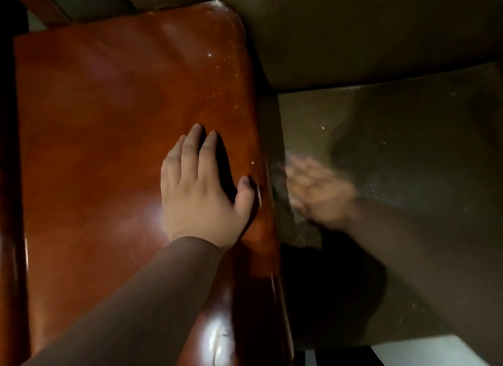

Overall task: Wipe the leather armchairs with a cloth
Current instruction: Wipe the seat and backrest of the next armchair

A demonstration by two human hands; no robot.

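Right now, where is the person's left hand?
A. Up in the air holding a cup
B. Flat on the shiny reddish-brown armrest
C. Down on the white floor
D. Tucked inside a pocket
B: the left hand lies with straight fingers spread on the glossy reddish-brown armrest, while the blurred right hand is down by the olive seat cushion beside it.

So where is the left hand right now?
In the head view, the left hand lies flat on the reddish-brown armrest, near its right edge, beside the olive seat.
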